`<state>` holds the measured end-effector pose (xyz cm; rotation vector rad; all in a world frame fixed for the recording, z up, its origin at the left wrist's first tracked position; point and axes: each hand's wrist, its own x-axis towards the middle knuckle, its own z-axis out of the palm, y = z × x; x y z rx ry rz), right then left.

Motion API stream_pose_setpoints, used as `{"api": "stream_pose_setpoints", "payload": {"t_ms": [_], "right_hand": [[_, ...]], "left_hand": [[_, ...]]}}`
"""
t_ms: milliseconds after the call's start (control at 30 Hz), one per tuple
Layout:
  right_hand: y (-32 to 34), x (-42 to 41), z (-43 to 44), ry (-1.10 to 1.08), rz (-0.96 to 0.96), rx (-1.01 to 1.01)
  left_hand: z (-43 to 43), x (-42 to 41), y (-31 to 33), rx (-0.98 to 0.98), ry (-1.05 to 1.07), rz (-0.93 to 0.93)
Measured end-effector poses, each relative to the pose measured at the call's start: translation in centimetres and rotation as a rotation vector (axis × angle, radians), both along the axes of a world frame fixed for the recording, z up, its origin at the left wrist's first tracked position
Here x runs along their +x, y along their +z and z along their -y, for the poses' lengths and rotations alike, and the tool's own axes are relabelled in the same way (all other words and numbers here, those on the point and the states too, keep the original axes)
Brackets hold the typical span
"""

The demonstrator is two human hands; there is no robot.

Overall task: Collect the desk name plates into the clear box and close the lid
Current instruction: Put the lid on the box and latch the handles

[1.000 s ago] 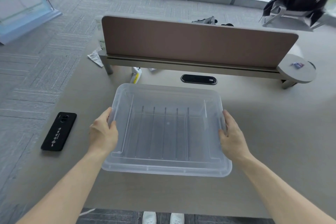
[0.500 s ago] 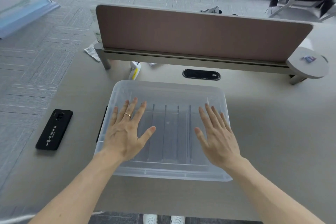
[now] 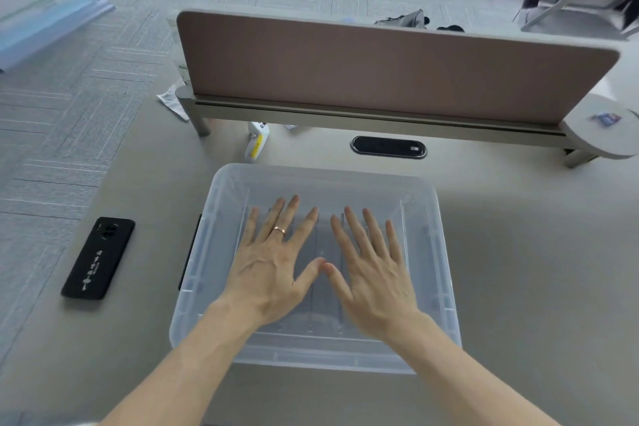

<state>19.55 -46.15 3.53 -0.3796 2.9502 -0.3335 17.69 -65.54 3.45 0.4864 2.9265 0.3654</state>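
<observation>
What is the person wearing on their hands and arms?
Almost nothing. Both forearms are bare, with no sleeves, watch or bracelets in view, and there are no gloves. The left hand has one thin gold ring on one of its fingers. The right hand wears no ring or anything else.

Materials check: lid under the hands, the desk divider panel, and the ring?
Lid: looks like clear, slightly frosted plastic; the moulded ribs and dark shapes beneath show through it. Divider panel: matte brownish-pink face, likely fabric or felt, though the weave is too blurred to confirm; grey edge trim. Ring on the left hand: gold-coloured metal with a glint. The right hand lies flat beside it.
</observation>
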Motion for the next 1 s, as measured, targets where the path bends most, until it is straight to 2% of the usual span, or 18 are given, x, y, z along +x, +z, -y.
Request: {"api": "stream_pose_setpoints", "payload": {"t_ms": [33, 100, 167, 200, 267, 333, 367, 433, 567, 667, 733, 867, 1000], "right_hand": [[0.2, -0.1, -0.1, -0.002, 0.001, -0.054], [1.1, -0.7, -1.6, -0.074, -0.037, -0.184], [1.8, -1.7, -4.8, -0.292, -0.134, -0.234], [2.3, -2.1, -6.6, -0.452, -0.079, -0.271], [2.4, -2.5, -9.7, -0.799, 0.282, -0.441], [1.7, -2.0, -11.1, -0.998, 0.604, -0.590], [1.3, -1.7, -11.4, -1.036, 0.676, -0.642], [0.6, -1.1, -11.5, -1.028, 0.687, -0.688], [2.2, -1.2, -10.7, -0.942, 0.509, -0.588], [3.2, -1.2, -10.0, -0.870, 0.324, -0.466], [3.0, -0.6, -9.3, -0.847, 0.275, -0.446], [2.9, 0.3, -8.1, -0.834, 0.204, -0.541], [2.3, 0.2, -7.2, -0.847, 0.123, -0.450]], "left_hand": [[0.5, -0.1, 0.4, 0.068, 0.020, -0.002], [2.5, -0.6, 1.1, 0.163, 0.165, -0.123], [5.3, -1.3, 1.9, 0.196, 0.481, -0.220], [6.8, -1.7, 2.4, 0.236, 0.669, -0.137], [9.1, -2.3, 2.5, 0.379, 1.001, 0.236], [10.0, -2.2, 2.5, 0.518, 1.137, 0.594], [10.2, -2.0, 2.4, 0.572, 1.164, 0.672], [9.9, -1.8, 2.1, 0.610, 1.166, 0.628], [8.4, -1.8, 3.7, 0.347, 0.963, 0.296], [7.4, -1.4, 4.2, 0.229, 0.897, 0.219], [7.1, -0.8, 3.9, 0.267, 0.907, 0.174], [6.6, -0.2, 3.5, 0.386, 0.937, 0.103], [6.3, -0.3, 2.5, 0.365, 0.980, -0.006]]}}
